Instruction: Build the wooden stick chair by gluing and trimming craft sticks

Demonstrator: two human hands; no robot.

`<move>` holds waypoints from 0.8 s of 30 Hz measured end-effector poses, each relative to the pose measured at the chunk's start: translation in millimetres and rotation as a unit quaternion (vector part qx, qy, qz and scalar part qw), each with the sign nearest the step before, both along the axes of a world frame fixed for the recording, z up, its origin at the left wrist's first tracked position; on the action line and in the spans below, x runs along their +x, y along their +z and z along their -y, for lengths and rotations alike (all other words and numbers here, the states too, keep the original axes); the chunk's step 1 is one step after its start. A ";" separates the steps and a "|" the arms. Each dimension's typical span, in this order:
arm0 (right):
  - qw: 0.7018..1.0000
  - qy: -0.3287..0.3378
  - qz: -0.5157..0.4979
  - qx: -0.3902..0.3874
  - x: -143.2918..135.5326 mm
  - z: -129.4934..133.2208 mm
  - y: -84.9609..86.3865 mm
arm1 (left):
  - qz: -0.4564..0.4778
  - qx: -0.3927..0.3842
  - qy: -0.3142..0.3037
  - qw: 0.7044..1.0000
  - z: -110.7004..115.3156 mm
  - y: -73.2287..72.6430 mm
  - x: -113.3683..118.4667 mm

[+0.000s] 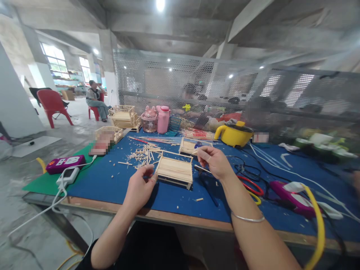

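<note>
A small wooden-stick bed frame with a slatted top and low rails stands on the blue work mat in front of me. My left hand is at its left end, thumb and fingers closed around the near-left corner. Right of the frame and above the mat, my right hand pinches a short wooden stick between thumb and fingertips. Behind the frame is a second small stick model, partly hidden by my right hand. Loose cut sticks lie scattered to the back left.
A yellow electric pot, pink bottle and larger stick model stand at the back. Red-handled pliers, cables and a purple power strip lie right. A phone lies left. A person sits far left.
</note>
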State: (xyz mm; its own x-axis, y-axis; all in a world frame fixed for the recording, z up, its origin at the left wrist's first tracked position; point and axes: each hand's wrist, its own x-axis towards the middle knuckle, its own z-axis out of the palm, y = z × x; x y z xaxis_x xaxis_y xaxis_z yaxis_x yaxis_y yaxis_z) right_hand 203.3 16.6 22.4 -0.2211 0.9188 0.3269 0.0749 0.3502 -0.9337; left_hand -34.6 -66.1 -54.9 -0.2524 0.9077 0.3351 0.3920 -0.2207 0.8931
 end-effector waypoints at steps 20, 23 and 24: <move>0.992 -0.083 -0.082 -0.054 11.5 -19.5 -8.7 | -0.102 0.026 -0.014 0.994 -78.1 68.5 -29.7; 0.993 -0.069 -0.075 -0.062 10.9 -18.4 -12.3 | -0.081 0.009 -0.051 0.995 -95.0 66.4 -24.1; 0.994 -0.066 -0.074 -0.053 9.6 -16.7 -11.2 | -0.073 0.007 -0.053 0.996 -94.6 62.4 -23.6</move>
State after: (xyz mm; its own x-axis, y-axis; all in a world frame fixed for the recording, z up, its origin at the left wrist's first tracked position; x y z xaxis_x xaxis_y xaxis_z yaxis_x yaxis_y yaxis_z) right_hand 212.9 33.3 11.2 -0.0537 0.9676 0.2466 -0.0265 0.2455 -0.9690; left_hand -58.2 28.5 7.5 -0.1035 0.9215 0.3743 0.4905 -0.2801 0.8252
